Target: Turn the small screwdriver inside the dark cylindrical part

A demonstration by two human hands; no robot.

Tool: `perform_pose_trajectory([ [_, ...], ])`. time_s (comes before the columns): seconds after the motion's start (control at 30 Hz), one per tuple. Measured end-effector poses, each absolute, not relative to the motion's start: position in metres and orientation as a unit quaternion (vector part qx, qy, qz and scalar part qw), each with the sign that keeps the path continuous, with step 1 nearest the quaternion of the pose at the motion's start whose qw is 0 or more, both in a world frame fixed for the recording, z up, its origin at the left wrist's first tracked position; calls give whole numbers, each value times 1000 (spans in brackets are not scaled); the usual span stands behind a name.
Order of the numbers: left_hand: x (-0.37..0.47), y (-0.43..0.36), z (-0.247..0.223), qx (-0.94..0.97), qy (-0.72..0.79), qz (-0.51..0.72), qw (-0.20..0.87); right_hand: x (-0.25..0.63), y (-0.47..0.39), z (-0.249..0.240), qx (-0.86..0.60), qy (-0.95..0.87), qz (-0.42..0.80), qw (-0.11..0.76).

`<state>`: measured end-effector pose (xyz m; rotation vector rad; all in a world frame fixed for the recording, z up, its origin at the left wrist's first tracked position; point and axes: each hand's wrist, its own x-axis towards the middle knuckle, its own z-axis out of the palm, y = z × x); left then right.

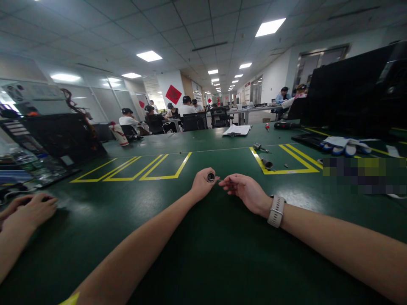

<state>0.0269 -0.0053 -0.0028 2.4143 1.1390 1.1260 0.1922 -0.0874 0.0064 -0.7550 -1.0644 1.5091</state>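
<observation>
My left hand (202, 184) is closed around a small round metal part (210, 177), its dark hollow end facing up and toward me. Just to the right, my right hand (243, 189), with a pale watch on the wrist, pinches a thin metal rod (218, 179) whose far end meets the opening of the round part. Inside the yellow-taped area at the right lie a dark cylindrical part (267, 164), a metal assembly (260, 148) and a tiny piece (286, 165).
A clipboard with paper (237, 130), white-and-blue gloves (345, 145) and a black tool (286, 125) lie on the green table (152, 228). Another person's hands (30, 212) are at the left edge. Dark equipment stands on both sides.
</observation>
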Motion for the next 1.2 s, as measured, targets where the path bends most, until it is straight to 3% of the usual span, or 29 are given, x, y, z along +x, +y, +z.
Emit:
perform_pose_trajectory([
  [0.23, 29, -10, 3, 829, 433, 353, 32, 187, -95, 6, -380, -543, 503, 555],
  [0.47, 31, -11, 3, 856, 404, 322, -23, 186, -95, 7, -395, -557, 489, 542],
  [0.73, 27, -7, -2, 844, 367, 381, 87, 194, -85, 7, -335, -446, 635, 535],
  [0.9, 28, -6, -4, 820, 371, 409, 150, 193, -84, 7, -319, -438, 646, 538],
  [1.2, 31, -11, 2, 846, 419, 329, 15, 187, -96, 9, -384, -532, 521, 546],
])
